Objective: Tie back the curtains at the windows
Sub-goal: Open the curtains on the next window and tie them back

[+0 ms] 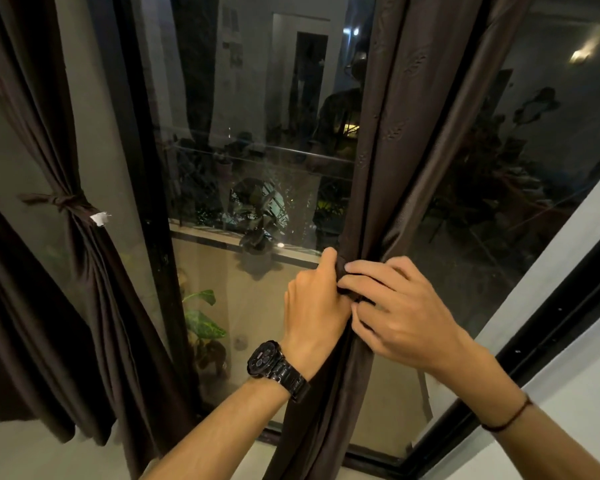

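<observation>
Head view, and this is the delicate bit. The right curtain [388, 133] is bunched into a narrow waist just in front of the window glass [257, 133], right of centre, and both hands meet on that waist.

The danger as I read it: only fingers hold the bundle, and nothing looks knotted yet. If either grip slackens while the ends are worked, those glossy folds could spring loose and fan out across the pane. A knot pulled too slack might slide down the cloth. One set higher or lower than the knotted tie [63, 200] on the left curtain [94, 271], which hangs gathered at far left, would leave the pair uneven.

Now the hands. The left hand [312, 299], the one with the wristwatch [267, 360], wraps round the gathered cloth from the left. Its fingers curl behind and the thumb stands up against the front, clamped on the right curtain. The right hand [406, 306] comes in from the right with fingers bent and close together. Its tips press and pinch a dark strip [342, 270] that crosses the bundle between the two hands. Whether that strip is a separate band or a fold of the curtain itself, I cannot tell, because its ends are hidden under the fingers.
</observation>
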Available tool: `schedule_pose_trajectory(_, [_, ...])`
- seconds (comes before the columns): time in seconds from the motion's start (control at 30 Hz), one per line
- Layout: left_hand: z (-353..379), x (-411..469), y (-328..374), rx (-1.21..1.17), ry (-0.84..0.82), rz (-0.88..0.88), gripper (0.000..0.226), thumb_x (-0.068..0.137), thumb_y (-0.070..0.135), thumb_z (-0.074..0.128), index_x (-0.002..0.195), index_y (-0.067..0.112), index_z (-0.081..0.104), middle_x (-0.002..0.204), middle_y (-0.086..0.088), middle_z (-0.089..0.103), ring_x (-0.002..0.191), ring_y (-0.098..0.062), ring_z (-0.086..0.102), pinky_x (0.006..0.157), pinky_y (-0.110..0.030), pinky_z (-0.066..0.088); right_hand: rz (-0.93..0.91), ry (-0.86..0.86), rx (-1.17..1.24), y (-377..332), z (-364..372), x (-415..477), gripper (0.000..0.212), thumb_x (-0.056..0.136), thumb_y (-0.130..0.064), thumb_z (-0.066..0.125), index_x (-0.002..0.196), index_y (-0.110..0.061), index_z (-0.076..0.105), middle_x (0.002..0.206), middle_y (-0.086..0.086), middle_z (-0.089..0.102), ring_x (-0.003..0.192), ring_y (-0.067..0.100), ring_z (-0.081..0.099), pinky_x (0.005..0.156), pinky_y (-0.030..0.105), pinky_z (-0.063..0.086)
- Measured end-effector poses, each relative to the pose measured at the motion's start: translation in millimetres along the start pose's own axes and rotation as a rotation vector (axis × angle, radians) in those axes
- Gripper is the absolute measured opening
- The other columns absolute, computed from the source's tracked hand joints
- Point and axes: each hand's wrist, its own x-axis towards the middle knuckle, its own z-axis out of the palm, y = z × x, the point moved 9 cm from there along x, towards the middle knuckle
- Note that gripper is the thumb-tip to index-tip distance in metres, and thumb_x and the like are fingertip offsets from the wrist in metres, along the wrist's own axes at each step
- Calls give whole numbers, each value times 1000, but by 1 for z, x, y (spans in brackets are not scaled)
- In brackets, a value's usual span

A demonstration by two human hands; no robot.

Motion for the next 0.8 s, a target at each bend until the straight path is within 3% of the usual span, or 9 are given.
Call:
schedule_pose_trajectory(0.1, [-1, -1, -1, -150, 6, 7, 34, 79, 11, 67, 70, 24, 37, 55, 4, 44, 54, -22, 35, 52, -40, 36, 68, -87, -64, 18, 6, 7, 27, 99, -26, 59, 76, -13, 65, 83, 2, 67, 76, 24, 66, 63, 35, 37])
schedule_pose_trajectory(0.2, [2, -5, -5, -346, -78, 4, 38, 76, 10, 80, 66, 22, 45, 57, 6, 51, 55, -9, 41, 54, -29, 37, 240, -114, -31, 37, 12, 3, 33, 98, -33, 56, 72, -13, 60, 72, 2, 58, 60, 23, 58, 49, 35, 40])
schedule_pose_trajectory(0.27, [9, -9, -15, -492, -197, -30, 23, 76, 7, 82, 79, 21, 64, 70, 5, 69, 64, -9, 61, 64, -31, 53, 349, -115, 81, 49, 15, -1, 36, 97, -36, 56, 69, -13, 59, 70, 1, 56, 58, 21, 57, 48, 35, 41])
schedule_pose_trajectory(0.33, [12, -15, -21, -649, -356, -57, 33, 79, -7, 75, 104, 15, 74, 95, -4, 80, 91, -19, 78, 87, -38, 62, 449, -96, 179, 62, 16, -6, 42, 94, -44, 57, 68, -12, 62, 68, 0, 57, 57, 19, 57, 49, 34, 45])
schedule_pose_trajectory(0.43, [10, -23, -18, -836, -555, -42, 61, 76, -16, 56, 136, -3, 62, 127, -16, 74, 124, -29, 69, 109, -41, 52, 551, -69, 286, 75, 15, -11, 43, 86, -50, 68, 71, -10, 69, 69, -3, 62, 59, 15, 59, 53, 35, 50])
schedule_pose_trajectory(0.5, [9, -28, -14, -874, -636, -16, 73, 71, -11, 51, 143, -4, 55, 135, -15, 69, 132, -29, 63, 115, -42, 47, 609, -74, 383, 80, 12, -14, 37, 79, -47, 77, 77, -11, 74, 75, -5, 66, 64, 11, 62, 59, 30, 52])
schedule_pose_trajectory(0.63, [2, -21, -12, -727, -552, -8, 51, 89, -16, 61, 135, 5, 64, 109, 9, 79, 106, -13, 76, 95, -24, 57, 613, -97, 682, 72, 14, -18, 16, 78, -10, 85, 92, -11, 78, 93, -7, 71, 84, 6, 70, 72, 19, 58])
schedule_pose_trajectory(0.73, [-10, -9, -7, -640, -359, 53, 20, 93, -1, 73, 109, 8, 79, 91, -2, 82, 84, -18, 80, 75, -23, 61, 595, -106, 690, 67, 11, -17, 25, 82, 5, 75, 100, -12, 80, 101, -9, 72, 94, 2, 69, 80, 18, 58])
schedule_pose_trajectory(0.8, [-20, -3, 1, -500, -235, 159, 7, 89, 7, 79, 89, 13, 83, 78, 3, 80, 71, -12, 76, 64, -19, 56, 603, -67, 665, 65, 6, -16, 29, 84, 9, 70, 101, -13, 81, 100, -8, 74, 92, 1, 69, 74, 18, 58])
